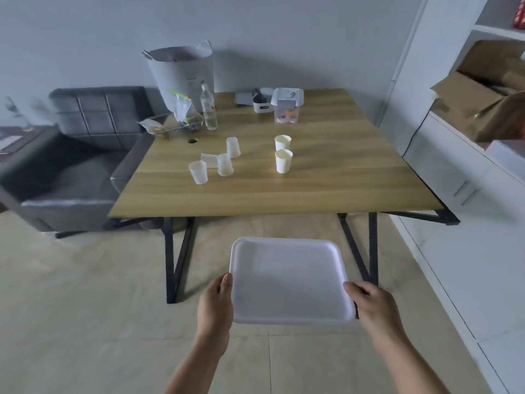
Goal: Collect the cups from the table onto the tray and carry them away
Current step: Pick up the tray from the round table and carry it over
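I hold an empty white tray (287,277) level over the floor, short of the wooden table (284,194). My left hand (216,302) grips its left edge and my right hand (372,305) grips its right edge. On the table stand two white paper cups, one behind (282,142) the other (283,161). To their left are several clear plastic cups: one upright (198,172), two upside down (225,164) (233,147), and one lying on its side (208,160).
At the table's back stand a grey bucket (181,72), a water bottle (208,108), snack bags (173,120) and small containers (285,105). A dark sofa (76,155) is at the left and white cabinets with cardboard boxes (480,92) at the right. Black table legs (173,257) stand ahead.
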